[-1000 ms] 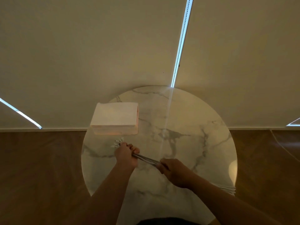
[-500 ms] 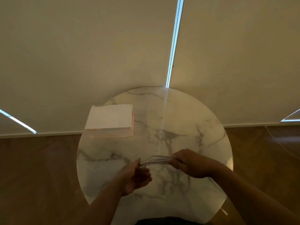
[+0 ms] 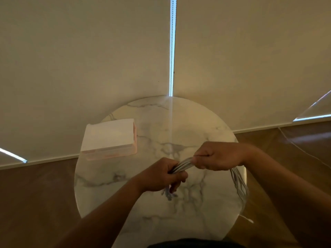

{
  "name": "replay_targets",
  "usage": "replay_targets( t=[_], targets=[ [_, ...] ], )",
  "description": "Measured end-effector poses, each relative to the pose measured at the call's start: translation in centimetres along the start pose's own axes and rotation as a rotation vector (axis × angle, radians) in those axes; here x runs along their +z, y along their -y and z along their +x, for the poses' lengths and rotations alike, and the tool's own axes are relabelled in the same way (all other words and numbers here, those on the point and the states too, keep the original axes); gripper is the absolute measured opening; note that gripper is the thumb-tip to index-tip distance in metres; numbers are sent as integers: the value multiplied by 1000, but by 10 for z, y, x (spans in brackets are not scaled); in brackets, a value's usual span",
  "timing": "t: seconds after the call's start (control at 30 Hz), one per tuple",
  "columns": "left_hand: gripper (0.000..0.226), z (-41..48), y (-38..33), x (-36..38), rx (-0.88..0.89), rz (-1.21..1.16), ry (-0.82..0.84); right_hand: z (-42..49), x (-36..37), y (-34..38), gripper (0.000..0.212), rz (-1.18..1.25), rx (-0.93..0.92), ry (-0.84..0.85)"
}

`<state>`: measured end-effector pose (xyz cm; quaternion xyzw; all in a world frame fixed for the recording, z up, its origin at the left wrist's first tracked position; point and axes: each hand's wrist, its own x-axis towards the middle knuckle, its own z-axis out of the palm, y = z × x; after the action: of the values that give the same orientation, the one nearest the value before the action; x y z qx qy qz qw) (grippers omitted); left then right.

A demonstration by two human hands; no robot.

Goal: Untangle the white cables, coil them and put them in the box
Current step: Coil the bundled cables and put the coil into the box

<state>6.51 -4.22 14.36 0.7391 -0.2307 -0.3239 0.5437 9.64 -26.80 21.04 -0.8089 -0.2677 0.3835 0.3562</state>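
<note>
Two hands, the left hand [image 3: 161,176] and right hand [image 3: 217,155], grip a bundle of white cables [image 3: 180,166] above a round marble desk [image 3: 188,126], loose ends trailing right, while the box [image 3: 109,136] sits at the desk's far left.

A bundle of thin white cables [image 3: 182,166] stretches between two closed fists above a round table, loose ends trailing off to the right, while a closed pale box [image 3: 109,138] sits far left.

Dim warm interior, bright daylight slit between beige roller blinds [image 3: 171,47] beyond the fingers, faint streak on round white marble tabletop [image 3: 171,119], soft focus, wide-angle edge bending.
</note>
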Motion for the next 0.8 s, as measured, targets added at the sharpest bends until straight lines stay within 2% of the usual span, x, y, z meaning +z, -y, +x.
replay_targets(
  t=[0.07,0.2,0.3,0.4,0.47,0.53,0.6,0.7,0.8],
  targets=[
    [20,2,-9,-2,17,-166,87,-9,-11,0,41,115,13,22],
    [33,4,-21,-7,0,-661,283,-13,-27,4,42,202,-33,33],
    [38,4,-33,-14,-72,-846,258,-12,-35,4,39,269,-80,-9],
    [38,1,-53,-28,-80,-835,49,-2,-23,-6,38,461,-157,-108],
    [39,-4,-60,-42,-88,-834,-111,6,5,-21,40,478,-154,-259],
    [40,-9,-59,-54,-120,-857,-268,12,39,-37,49,437,-130,-397],
    [40,-15,-53,-58,-142,-851,-346,14,56,-48,61,568,-137,-446],
    [43,-27,-43,-52,-162,-830,-234,9,35,-44,57,757,-192,-498],
    [40,-36,-34,-36,-180,-707,-15,2,3,-38,56,755,-221,-599]
  ],
)
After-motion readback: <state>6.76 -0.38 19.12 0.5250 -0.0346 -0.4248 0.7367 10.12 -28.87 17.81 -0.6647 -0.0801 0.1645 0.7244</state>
